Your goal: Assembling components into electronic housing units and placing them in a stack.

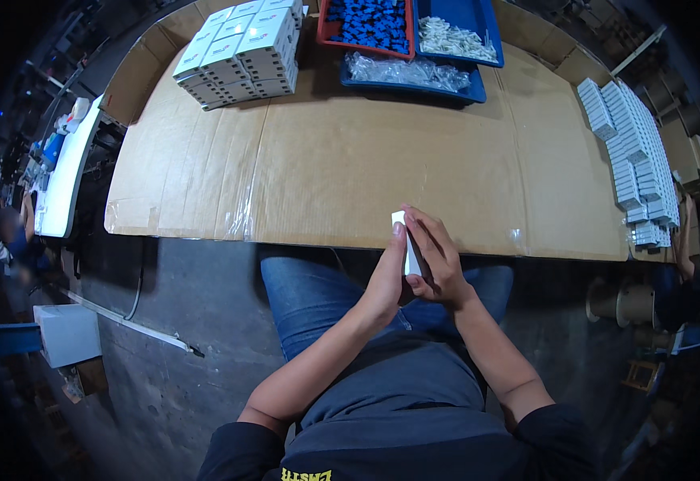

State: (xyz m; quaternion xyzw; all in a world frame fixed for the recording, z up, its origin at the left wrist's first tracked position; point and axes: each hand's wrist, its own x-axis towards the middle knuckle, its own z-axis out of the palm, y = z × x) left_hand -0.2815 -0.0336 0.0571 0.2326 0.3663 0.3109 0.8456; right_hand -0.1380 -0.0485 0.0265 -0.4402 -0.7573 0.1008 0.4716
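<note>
1. I have one slim white box (pixel 411 258) in hand, held up between the palms at the table's near edge, over the lap.
2. My left hand (pixel 383 276) lies flat along the box's left side, its fingers nearly straight, its thumb resting near the far end.
3. My right hand (pixel 443 260) closes in from the other side, fingers lightly bent and close together, thumb by the near end. Both hands grip the same box; the fingers leave little gap beyond its thickness.
4. I judge that even, gentle palm pressure serves best here, since thin walls could buckle under a hard squeeze.
5. I'd square the long edges against both palms before pressing any end, so the box doesn't twist. Whether an end flap stands loose I can't tell; the fingers cover too much.
6. I'd work above the cardboard-covered table (pixel 350 172) rather than over the lap, so a slip lands softly.
7. The boxes stacked at the far left (pixel 236 56) and rows at the right (pixel 626 140) sit well apart from my hands, so elbow room is ample.
</note>
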